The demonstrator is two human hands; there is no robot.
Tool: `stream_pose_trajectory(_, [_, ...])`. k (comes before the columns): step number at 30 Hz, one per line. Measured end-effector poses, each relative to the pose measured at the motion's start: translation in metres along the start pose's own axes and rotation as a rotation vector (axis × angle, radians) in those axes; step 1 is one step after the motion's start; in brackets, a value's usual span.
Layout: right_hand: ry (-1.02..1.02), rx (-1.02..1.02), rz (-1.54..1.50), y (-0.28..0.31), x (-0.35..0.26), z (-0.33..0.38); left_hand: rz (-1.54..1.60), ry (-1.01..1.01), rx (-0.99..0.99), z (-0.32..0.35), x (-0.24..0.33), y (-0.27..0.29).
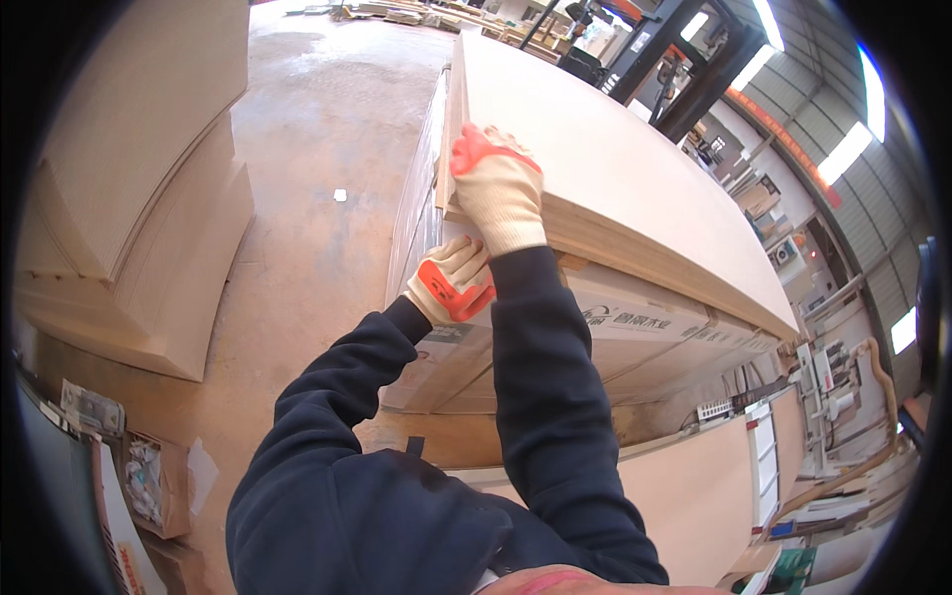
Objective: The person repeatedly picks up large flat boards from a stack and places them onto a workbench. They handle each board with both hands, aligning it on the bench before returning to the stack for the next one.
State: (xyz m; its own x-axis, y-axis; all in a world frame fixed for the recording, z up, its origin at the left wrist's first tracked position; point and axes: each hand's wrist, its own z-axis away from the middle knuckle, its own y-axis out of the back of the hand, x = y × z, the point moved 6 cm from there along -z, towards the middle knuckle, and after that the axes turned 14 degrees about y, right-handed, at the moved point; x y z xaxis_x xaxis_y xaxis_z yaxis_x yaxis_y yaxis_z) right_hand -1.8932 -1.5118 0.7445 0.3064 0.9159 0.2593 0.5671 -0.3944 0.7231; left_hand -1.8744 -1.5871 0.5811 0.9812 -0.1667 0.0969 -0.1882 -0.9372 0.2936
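A pale wooden board (615, 149) lies on top of a stack of boards, its near corner toward me. My right hand (498, 188), in a cream knit glove with orange coating, is closed over that corner, fingers bent over the left edge. Lower and to the left, my left hand (451, 281) wears a matching glove. Its fingers are curled near the underside of the corner, beside the wrapped lower stack (615, 332); what they hold, if anything, is hidden.
Tall stacks of brown boards (149, 228) stand at the left, across a strip of concrete floor (317, 139). A forklift mast (674, 59) rises beyond the board. A cardboard box (159, 481) sits low at the left. Machinery (828, 382) lines the right side.
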Motion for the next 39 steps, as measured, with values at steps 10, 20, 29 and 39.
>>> stream_pose_trajectory(10, [0.011,0.117,-0.046,0.214,-0.009,0.225,1.08,1.032,-0.504,-0.013,0.038,-0.006])
stream_pose_trajectory(20, [-0.214,-0.429,0.618,0.264,0.042,0.337,1.956,1.305,-0.785,-0.086,0.2,-0.117])
stream_pose_trajectory(29, [-0.304,-0.474,0.612,0.316,0.017,0.385,1.763,1.357,-0.825,-0.073,0.273,-0.033])
stream_pose_trajectory(39, [-0.383,-0.403,0.477,0.589,-0.179,0.599,2.277,0.673,-0.947,0.053,0.319,0.168])
